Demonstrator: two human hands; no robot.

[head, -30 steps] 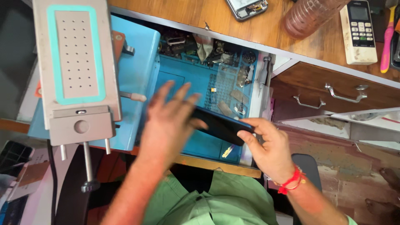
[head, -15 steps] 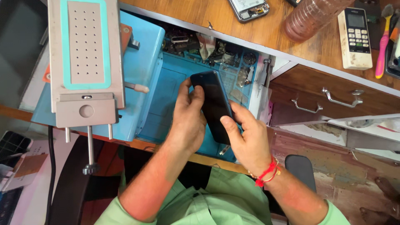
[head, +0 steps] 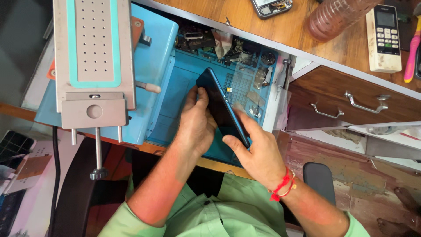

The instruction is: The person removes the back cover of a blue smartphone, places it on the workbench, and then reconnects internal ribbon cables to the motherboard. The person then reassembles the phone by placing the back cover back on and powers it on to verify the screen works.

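A dark blue-black smartphone (head: 220, 108) is held tilted on its edge above a blue work mat (head: 177, 98). My left hand (head: 195, 126) grips the phone's left side, thumb and fingers wrapped along its back. From the lower right, my right hand (head: 256, 153) holds the phone's near end, with fingers on its face and edge. A red thread bracelet circles the right wrist. Both forearms come out of light green sleeves.
A grey screen-separator machine (head: 94, 61) with a perforated plate stands at left on a blue base. Small parts and tools fill the mat's far tray (head: 237, 48). On the wooden desk lie a remote (head: 384, 37), a plastic bottle (head: 337, 17) and an opened phone (head: 269, 6). Drawers (head: 351, 107) sit at right.
The phone went from lying low and flat between my hands to being raised and turned on edge. My left hand moved from on top of it to gripping its side.
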